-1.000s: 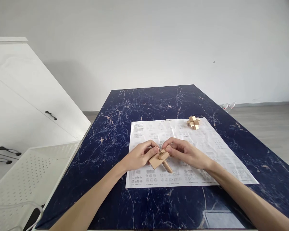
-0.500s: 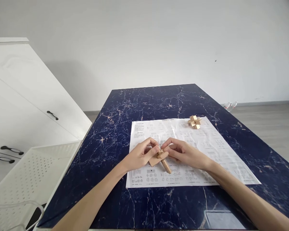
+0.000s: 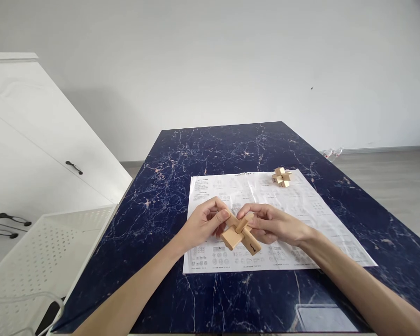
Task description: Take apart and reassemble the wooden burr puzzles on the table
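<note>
Between my two hands is a wooden burr puzzle (image 3: 233, 237) made of crossed light-brown pieces. One long piece points toward me and bears a dark mark near its end. My left hand (image 3: 208, 219) is closed, thumb and fingers pinching the puzzle's upper left part. From the right, my right hand (image 3: 274, 223) grips the short slanted piece with thumb and forefinger; its other fingers are curled beneath. The puzzle is held above a printed paper sheet (image 3: 283, 256). Fingertips behind the wood are partly hidden.
A second wooden burr puzzle (image 3: 281, 178) sits on the sheet's far right corner. Under the sheet is a dark blue marbled table (image 3: 154, 186). White cabinets (image 3: 38, 140) and a perforated white surface (image 3: 63, 247) with a cable stand at the left. A pale wall rises behind.
The held puzzle has turned, so its flat faces and the dark mark now show. My right hand has shifted slightly right. The other puzzle stays in place.
</note>
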Tool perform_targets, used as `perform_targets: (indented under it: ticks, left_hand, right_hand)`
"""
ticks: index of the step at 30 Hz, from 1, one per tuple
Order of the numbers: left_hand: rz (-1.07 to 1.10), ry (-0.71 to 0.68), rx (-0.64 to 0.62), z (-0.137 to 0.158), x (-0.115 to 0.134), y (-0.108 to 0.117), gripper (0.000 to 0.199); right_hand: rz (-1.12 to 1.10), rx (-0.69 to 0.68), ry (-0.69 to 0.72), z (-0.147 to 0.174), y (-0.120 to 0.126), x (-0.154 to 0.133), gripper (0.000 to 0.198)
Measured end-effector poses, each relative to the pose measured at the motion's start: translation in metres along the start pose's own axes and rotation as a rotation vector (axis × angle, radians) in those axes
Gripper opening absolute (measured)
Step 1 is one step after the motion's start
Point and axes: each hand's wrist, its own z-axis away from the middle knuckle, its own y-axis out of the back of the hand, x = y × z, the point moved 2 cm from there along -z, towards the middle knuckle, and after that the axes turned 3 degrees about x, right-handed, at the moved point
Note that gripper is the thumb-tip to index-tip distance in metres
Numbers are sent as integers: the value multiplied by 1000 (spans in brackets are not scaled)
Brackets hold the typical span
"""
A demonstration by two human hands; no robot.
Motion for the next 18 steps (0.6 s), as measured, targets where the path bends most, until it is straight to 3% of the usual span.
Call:
perform_targets:
  ticks: [5,11,18]
  left_hand:
    - [-88,17,1,0,0,6,41]
    - [-80,129,66,-1,-3,6,45]
    - [-122,164,58,0,-5,3,42]
  right_hand:
    - [-53,63,15,0,-4,2,24]
    - [37,256,54,5,4,-6,27]
    - [398,711,68,56,26,-39,35]
